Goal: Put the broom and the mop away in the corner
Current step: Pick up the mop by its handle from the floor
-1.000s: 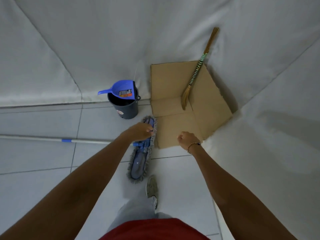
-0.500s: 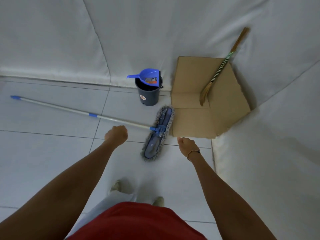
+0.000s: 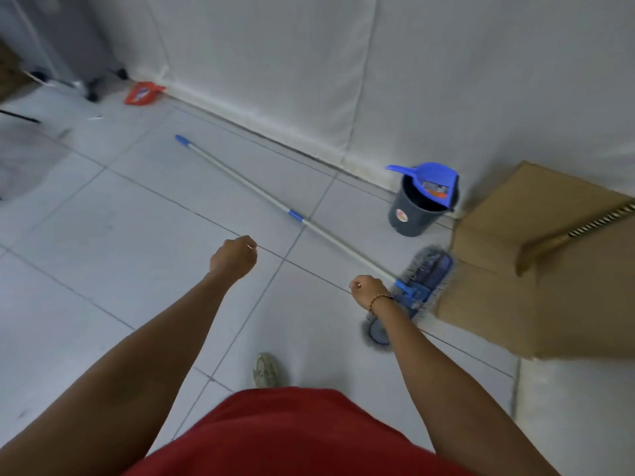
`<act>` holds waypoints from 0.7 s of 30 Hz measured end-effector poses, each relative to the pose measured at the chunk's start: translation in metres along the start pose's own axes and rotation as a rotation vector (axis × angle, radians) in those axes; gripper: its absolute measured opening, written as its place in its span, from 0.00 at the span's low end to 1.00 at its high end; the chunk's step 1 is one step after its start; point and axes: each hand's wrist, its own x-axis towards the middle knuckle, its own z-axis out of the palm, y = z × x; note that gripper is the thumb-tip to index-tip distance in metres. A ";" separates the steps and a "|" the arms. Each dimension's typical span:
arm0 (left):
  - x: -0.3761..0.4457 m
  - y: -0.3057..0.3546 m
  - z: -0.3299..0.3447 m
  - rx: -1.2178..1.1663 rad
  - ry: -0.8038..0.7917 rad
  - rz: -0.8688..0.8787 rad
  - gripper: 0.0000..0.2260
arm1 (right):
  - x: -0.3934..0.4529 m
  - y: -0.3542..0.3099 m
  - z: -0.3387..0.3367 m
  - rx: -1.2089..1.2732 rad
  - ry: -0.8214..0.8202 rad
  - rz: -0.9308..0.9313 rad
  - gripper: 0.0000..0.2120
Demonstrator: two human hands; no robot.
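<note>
- The mop (image 3: pixel 299 219) is seen lying flat on the tiled floor (image 3: pixel 103 255), its long pale handle running from a blue tip at the far left down to the fringed grey-blue head (image 3: pixel 422 280), which touches the edge of a sheet of cardboard (image 3: pixel 536 286) at the right.
- The broom (image 3: pixel 563 240) is seen only in part at the right edge: its straw-coloured end rests on the cardboard and its striped shaft runs up out of view, so it is judged to be leaning in the corner already.
- About half of the task is therefore judged done; the mop is not yet lifted or stood up and remains to be put away.
- The left hand (image 3: pixel 234 257) is held in a loose fist above the bare floor, well apart from the handle, with nothing seen in it.
- The right hand (image 3: pixel 367 291), a beaded band at its wrist, is curled shut just beside the joint of handle and mop head; whether the handle is touched cannot be told, and no grasp is shown.
- A dark bucket (image 3: pixel 417 211) with a blue dustpan (image 3: pixel 431 180) resting across its rim stands by the white wall (image 3: pixel 309 63), between the mop handle and the cardboard.
</note>
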 end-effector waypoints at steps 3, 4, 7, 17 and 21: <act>0.033 -0.044 -0.033 -0.048 0.043 -0.072 0.15 | 0.021 -0.058 0.014 -0.090 -0.022 -0.035 0.14; 0.042 -0.051 -0.040 -0.069 0.043 -0.093 0.15 | 0.025 -0.072 0.017 -0.112 -0.027 -0.050 0.15; 0.082 -0.058 -0.058 -0.244 0.018 -0.125 0.14 | 0.047 -0.109 0.024 -0.135 -0.057 -0.081 0.16; 0.240 -0.017 -0.101 -0.409 -0.126 0.002 0.13 | 0.211 -0.164 -0.030 -0.117 -0.072 0.006 0.16; 0.305 -0.016 -0.108 -0.456 -0.198 -0.125 0.15 | 0.273 -0.207 -0.052 0.007 -0.118 0.021 0.16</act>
